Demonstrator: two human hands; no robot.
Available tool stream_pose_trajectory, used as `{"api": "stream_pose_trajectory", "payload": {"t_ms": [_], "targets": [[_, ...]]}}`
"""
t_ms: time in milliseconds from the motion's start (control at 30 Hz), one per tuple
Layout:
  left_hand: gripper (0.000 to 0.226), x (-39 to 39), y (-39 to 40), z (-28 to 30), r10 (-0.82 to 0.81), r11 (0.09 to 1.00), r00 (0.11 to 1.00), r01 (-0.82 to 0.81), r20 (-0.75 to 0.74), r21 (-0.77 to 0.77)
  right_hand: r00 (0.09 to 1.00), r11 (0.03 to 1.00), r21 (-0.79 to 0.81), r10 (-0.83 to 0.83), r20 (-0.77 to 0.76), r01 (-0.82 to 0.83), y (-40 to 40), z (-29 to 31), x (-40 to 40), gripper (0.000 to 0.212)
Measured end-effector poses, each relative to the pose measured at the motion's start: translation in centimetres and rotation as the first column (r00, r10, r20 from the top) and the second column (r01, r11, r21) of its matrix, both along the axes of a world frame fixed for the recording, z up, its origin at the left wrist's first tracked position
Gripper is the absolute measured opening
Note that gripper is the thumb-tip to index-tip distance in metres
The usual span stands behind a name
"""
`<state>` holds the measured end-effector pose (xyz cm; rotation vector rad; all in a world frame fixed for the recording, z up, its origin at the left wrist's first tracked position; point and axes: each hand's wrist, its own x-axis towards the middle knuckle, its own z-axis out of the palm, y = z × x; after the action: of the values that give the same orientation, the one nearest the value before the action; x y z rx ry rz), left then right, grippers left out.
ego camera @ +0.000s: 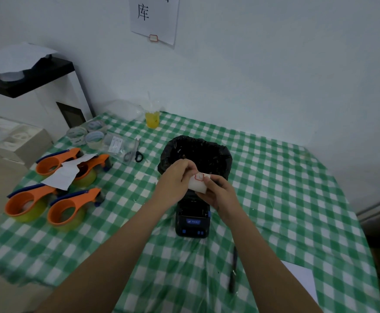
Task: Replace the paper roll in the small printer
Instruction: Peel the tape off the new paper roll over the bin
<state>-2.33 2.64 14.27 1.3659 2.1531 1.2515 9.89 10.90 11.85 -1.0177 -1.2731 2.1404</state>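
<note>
A small black printer [192, 219] with blue buttons lies on the green checked tablecloth [274, 188], its lid open and its paper bay showing. Just above its far end I hold a white paper roll [197, 183] with a red-edged label on it. My right hand [217, 192] grips the roll from the right and below. My left hand [176, 178] pinches the roll's top left edge near the label. Both hands hide part of the roll.
A bin lined with a black bag [195, 152] stands right behind my hands. Several orange tape dispensers [49, 190] and paper slips lie at the left, scissors [136, 152] and tape rolls [89, 134] behind them. A yellow drink cup [152, 118] is by the wall. A black pen [233, 271] lies at the front right.
</note>
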Motion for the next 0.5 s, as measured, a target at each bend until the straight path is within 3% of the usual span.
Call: {"api": "stream_pose_trajectory", "payload": {"t_ms": [133, 267, 400, 500], "targets": [[0.012, 0.0, 0.3, -0.2, 0.062, 0.996, 0.997, -0.064, 0.034, 0.056, 0.999, 0.994, -0.101, -0.049, 0.014, 0.050, 0.7, -0.8, 0.0, 0.012], [0.011, -1.5, 1.5, 0.2, 0.136, 0.987, 0.989, -0.140, 0.052, 0.084, 0.963, 0.980, -0.004, -0.193, 0.189, 0.197, 1.9, -2.4, 0.5, 0.005], [0.011, -3.1, 4.7, -1.3, 0.162, 0.987, 0.980, -0.162, 0.113, -0.010, 0.938, 0.957, 0.106, -0.286, 0.197, 0.270, 3.2, -2.4, -0.1, 0.019], [0.010, -4.0, 7.5, -3.5, 0.201, 0.974, 0.974, -0.187, 0.105, -0.130, 0.927, 0.938, 0.144, -0.337, 0.165, 0.315, 4.7, -2.0, -1.0, 0.016]]}}
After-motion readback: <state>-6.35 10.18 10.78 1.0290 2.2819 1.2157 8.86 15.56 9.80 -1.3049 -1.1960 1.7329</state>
